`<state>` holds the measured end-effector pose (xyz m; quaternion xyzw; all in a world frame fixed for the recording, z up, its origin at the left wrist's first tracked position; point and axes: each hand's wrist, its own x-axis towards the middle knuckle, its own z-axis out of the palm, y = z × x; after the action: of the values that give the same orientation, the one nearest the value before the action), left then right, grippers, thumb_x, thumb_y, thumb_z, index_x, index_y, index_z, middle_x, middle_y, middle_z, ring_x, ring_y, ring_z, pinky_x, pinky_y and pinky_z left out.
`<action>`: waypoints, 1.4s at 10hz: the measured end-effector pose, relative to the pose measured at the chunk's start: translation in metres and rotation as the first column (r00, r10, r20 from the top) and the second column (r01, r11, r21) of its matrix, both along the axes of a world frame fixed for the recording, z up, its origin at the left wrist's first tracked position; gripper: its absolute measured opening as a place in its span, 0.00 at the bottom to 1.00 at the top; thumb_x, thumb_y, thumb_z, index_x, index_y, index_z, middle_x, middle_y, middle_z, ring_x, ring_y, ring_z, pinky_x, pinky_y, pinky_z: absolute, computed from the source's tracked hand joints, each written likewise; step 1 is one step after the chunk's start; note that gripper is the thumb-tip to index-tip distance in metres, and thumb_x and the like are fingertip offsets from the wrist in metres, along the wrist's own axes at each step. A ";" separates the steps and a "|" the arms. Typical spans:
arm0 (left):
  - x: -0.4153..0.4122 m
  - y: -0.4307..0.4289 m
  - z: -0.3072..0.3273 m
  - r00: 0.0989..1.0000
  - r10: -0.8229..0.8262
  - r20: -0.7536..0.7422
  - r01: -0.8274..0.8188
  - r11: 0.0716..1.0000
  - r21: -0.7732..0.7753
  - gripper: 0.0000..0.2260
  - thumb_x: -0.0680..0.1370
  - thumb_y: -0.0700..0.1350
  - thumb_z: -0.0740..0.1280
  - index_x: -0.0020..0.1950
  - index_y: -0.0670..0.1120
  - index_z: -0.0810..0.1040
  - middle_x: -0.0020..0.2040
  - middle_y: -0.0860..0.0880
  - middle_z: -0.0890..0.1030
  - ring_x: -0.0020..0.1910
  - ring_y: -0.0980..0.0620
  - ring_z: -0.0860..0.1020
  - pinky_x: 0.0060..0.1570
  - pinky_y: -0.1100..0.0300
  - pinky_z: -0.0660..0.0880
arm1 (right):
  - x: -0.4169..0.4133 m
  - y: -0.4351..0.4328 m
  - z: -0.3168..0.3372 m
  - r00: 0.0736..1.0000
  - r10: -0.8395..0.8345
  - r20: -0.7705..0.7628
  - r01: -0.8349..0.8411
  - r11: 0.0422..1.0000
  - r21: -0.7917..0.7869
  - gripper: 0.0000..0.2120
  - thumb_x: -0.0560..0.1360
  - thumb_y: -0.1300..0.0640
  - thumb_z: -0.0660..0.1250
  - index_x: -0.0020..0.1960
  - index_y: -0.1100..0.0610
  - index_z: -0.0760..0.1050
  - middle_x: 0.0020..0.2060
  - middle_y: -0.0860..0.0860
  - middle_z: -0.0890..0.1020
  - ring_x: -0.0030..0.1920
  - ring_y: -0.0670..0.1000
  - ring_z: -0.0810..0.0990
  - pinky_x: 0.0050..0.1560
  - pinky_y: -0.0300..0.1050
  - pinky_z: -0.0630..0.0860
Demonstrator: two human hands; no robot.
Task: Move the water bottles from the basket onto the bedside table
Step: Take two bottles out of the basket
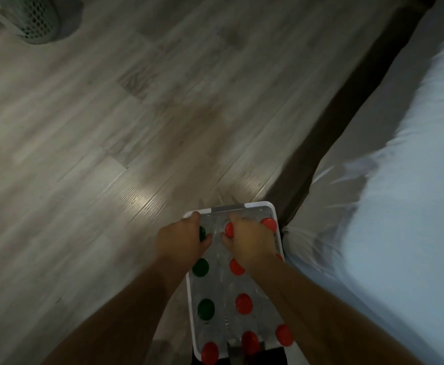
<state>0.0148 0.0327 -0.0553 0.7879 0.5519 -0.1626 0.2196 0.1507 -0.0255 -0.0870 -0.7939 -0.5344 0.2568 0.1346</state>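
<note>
A white basket [257, 207] stands on the floor below me, full of upright water bottles seen from above. Several have red caps [243, 303] and three have green caps [205, 309]. My left hand [181, 239] reaches into the far left corner and its fingers curl round a green-capped bottle [202, 233]. My right hand [250, 239] is beside it, fingers curled round a red-capped bottle [229, 229]. The bedside table is not in view.
A bed with pale blue sheets [400, 193] and a dark frame [321, 154] runs along the right, close to the basket. Grey wood-look floor [110, 127] spreads to the left and ahead. A green mesh bin [35, 19] lies at the far left corner.
</note>
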 end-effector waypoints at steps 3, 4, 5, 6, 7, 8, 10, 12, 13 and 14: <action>-0.006 -0.002 0.009 0.994 0.000 0.113 -0.008 0.998 0.069 0.18 0.76 0.60 0.59 0.58 0.51 0.76 0.37 0.52 0.80 0.30 0.55 0.74 0.25 0.65 0.62 | 0.012 0.007 0.040 0.982 0.097 -0.164 -0.138 0.956 -0.260 0.10 0.75 0.51 0.65 0.42 0.58 0.76 0.30 0.51 0.72 0.35 0.58 0.73 0.40 0.53 0.71; -0.006 0.000 0.025 0.986 0.028 0.164 -0.040 0.997 0.068 0.18 0.75 0.60 0.60 0.60 0.52 0.76 0.38 0.51 0.82 0.33 0.52 0.78 0.31 0.62 0.72 | 0.015 0.008 0.066 0.982 0.119 -0.144 -0.160 0.933 -0.323 0.11 0.76 0.47 0.62 0.45 0.54 0.75 0.34 0.49 0.75 0.40 0.55 0.78 0.42 0.49 0.73; -0.012 -0.002 0.051 0.974 0.011 0.226 -0.032 0.995 0.092 0.18 0.75 0.59 0.62 0.62 0.54 0.76 0.37 0.51 0.82 0.33 0.52 0.79 0.34 0.59 0.77 | 0.014 0.010 0.101 0.980 0.153 -0.124 -0.185 0.934 -0.306 0.11 0.77 0.47 0.61 0.50 0.54 0.76 0.40 0.51 0.80 0.44 0.54 0.80 0.46 0.47 0.73; -0.018 -0.010 0.088 0.952 -0.016 0.305 -0.029 0.989 0.143 0.15 0.74 0.57 0.65 0.60 0.55 0.77 0.34 0.52 0.81 0.31 0.53 0.77 0.30 0.63 0.73 | 0.013 0.004 0.141 0.984 0.123 -0.132 -0.148 0.968 -0.201 0.13 0.76 0.49 0.62 0.59 0.48 0.76 0.49 0.48 0.82 0.50 0.49 0.79 0.54 0.42 0.73; -0.023 -0.022 0.134 0.932 -0.026 0.360 -0.054 0.976 0.211 0.14 0.72 0.55 0.68 0.57 0.55 0.79 0.35 0.53 0.82 0.30 0.54 0.77 0.28 0.69 0.64 | 0.012 -0.015 0.190 0.982 -0.009 -0.188 0.000 0.999 -0.049 0.13 0.74 0.46 0.63 0.58 0.42 0.76 0.46 0.43 0.82 0.47 0.44 0.79 0.50 0.40 0.76; -0.024 -0.041 0.191 0.902 0.019 0.431 -0.116 0.973 0.201 0.14 0.71 0.56 0.70 0.55 0.55 0.80 0.39 0.52 0.84 0.34 0.53 0.80 0.33 0.65 0.71 | 0.013 -0.044 0.248 0.961 -0.117 -0.251 0.133 0.990 0.048 0.13 0.73 0.47 0.68 0.57 0.45 0.77 0.46 0.43 0.83 0.44 0.40 0.77 0.48 0.35 0.74; -0.016 -0.100 0.303 0.847 -0.022 0.532 -0.070 0.986 0.152 0.11 0.71 0.53 0.72 0.52 0.55 0.80 0.39 0.56 0.82 0.33 0.59 0.76 0.35 0.69 0.71 | 0.018 -0.138 0.351 0.911 -0.224 -0.346 0.296 0.940 0.171 0.16 0.69 0.46 0.70 0.56 0.47 0.78 0.49 0.45 0.84 0.48 0.42 0.81 0.51 0.37 0.78; 0.000 -0.185 0.373 0.779 -0.025 0.626 -0.011 0.999 0.053 0.10 0.69 0.49 0.74 0.49 0.54 0.80 0.41 0.55 0.82 0.36 0.57 0.79 0.38 0.59 0.78 | 0.033 -0.257 0.415 0.873 -0.355 -0.334 0.442 0.865 0.236 0.11 0.66 0.51 0.73 0.48 0.47 0.79 0.41 0.43 0.83 0.42 0.42 0.81 0.44 0.41 0.78; 0.012 -0.236 0.392 0.744 -0.096 0.661 0.095 0.995 0.037 0.09 0.67 0.51 0.73 0.47 0.55 0.80 0.41 0.54 0.83 0.37 0.55 0.80 0.38 0.56 0.79 | 0.041 -0.326 0.431 0.841 -0.451 -0.297 0.520 0.826 0.218 0.11 0.66 0.53 0.75 0.46 0.47 0.79 0.38 0.43 0.83 0.38 0.39 0.80 0.39 0.38 0.76; 0.031 -0.291 0.409 0.701 -0.207 0.683 0.233 0.971 0.056 0.09 0.68 0.48 0.75 0.44 0.56 0.79 0.38 0.60 0.79 0.37 0.60 0.78 0.39 0.60 0.77 | 0.043 -0.403 0.445 0.789 -0.552 -0.269 0.612 0.747 0.260 0.10 0.65 0.56 0.76 0.45 0.51 0.80 0.35 0.43 0.82 0.34 0.38 0.77 0.37 0.30 0.70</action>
<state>0.0456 -0.2582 0.3536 0.8483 0.3310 0.1041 0.4000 0.1940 -0.4287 0.3581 -0.8605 -0.2807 0.1763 0.3868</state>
